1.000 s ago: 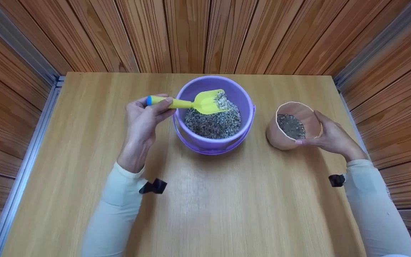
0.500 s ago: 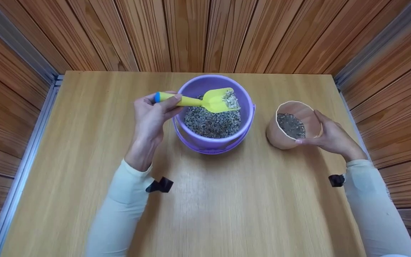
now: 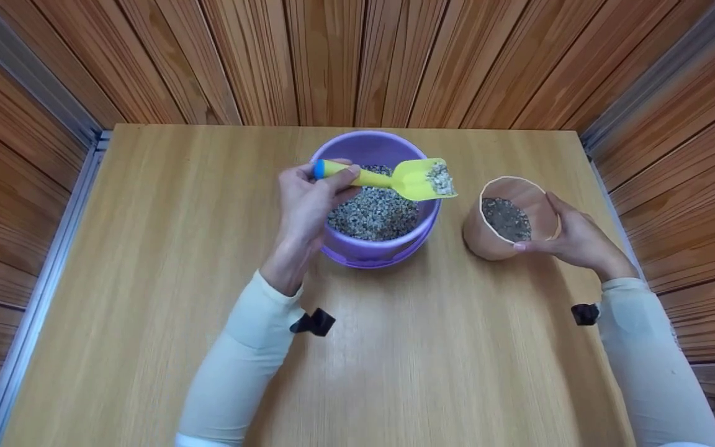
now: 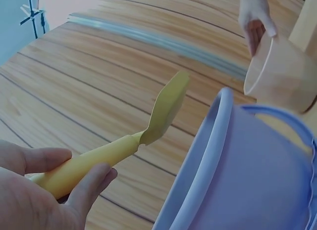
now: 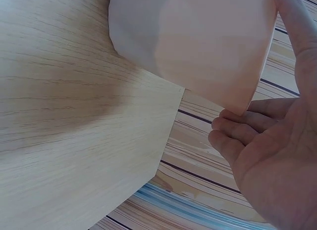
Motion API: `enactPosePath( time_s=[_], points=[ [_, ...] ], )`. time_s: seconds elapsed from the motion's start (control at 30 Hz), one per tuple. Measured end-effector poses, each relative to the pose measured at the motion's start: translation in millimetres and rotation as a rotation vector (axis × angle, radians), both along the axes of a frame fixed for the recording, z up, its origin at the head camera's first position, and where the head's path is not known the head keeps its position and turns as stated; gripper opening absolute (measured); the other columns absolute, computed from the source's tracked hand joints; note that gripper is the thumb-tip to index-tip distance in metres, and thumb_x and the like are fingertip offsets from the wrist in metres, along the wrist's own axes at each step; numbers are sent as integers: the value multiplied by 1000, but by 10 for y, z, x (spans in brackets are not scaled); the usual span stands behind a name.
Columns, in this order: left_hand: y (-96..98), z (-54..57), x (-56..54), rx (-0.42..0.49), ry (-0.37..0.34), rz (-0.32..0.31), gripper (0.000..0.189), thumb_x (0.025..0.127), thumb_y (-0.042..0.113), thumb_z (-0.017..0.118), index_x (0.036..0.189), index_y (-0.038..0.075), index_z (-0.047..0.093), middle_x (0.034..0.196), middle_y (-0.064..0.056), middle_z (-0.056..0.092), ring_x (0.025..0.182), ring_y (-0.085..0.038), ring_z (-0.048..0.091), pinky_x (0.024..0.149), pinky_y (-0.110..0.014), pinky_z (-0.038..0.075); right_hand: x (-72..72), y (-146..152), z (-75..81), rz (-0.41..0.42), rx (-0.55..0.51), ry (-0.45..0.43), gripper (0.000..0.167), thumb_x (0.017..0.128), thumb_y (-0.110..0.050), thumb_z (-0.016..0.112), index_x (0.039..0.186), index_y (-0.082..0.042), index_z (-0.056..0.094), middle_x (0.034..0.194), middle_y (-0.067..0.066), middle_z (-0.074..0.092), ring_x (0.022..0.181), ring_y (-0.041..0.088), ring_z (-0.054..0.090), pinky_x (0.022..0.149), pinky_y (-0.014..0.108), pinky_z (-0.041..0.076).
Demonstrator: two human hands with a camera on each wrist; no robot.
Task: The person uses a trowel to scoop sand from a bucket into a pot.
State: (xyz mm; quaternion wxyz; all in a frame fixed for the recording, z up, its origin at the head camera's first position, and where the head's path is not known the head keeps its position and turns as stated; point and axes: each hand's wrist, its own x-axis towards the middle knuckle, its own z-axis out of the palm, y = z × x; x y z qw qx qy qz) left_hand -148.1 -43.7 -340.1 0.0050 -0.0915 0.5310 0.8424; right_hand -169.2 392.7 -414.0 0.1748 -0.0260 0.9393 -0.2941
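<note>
My left hand [image 3: 308, 208] pinches the handle of a yellow toy shovel [image 3: 418, 174] with a blue end cap. Pale gravel lies at the tip of the blade, which hangs over the right rim of a purple bucket [image 3: 377, 253]. Grey-white gravel [image 3: 373, 214] partly fills that bucket. To its right, my right hand [image 3: 584, 241] grips the rim of a peach-coloured pot [image 3: 488, 239], thumb on the near side. Dark gravel [image 3: 506, 218] covers the pot's bottom. In the left wrist view the shovel [image 4: 166, 109] shows its underside, so the load is hidden there.
Both vessels stand on a light wooden table [image 3: 382, 372]. Wood-panelled walls [image 3: 326, 62] enclose its back and sides, with metal rails [image 3: 41, 298] along the side edges. The bucket's handle [image 4: 282, 118] hangs down against its side.
My left hand has carried the loaded shovel rightward, from above the bucket's middle to its right rim, nearer the pot. The right hand and the pot have stayed in place.
</note>
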Motion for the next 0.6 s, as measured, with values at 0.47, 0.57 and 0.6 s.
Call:
enactPosePath(
  time_s=[0.47,0.57,0.6],
  points=[
    [543,-30,-65,-26,13,-28,11,88,-5,75,97,-8,72,98,-20,72,91,-27,74,80,-33,62,-1,2,-12,-4,-6,-14,133,76,-53,86,161,-4,-3,166,24,4,150,49,10,117,67,18],
    [672,-53,-97,-42,-4,-27,9,87,-5,76,96,-7,73,97,-18,72,89,-26,74,79,-33,62,-4,-3,-13,-9,-3,-23,133,76,-55,85,162,-7,-5,167,22,2,151,48,8,117,67,17],
    [717,-60,-109,-43,-10,-26,10,87,-5,76,96,-8,73,97,-18,72,88,-25,74,78,-32,62,-6,-5,-15,-11,-2,-26,134,76,-55,85,162,-7,-5,167,22,2,151,48,8,117,67,17]
  ],
)
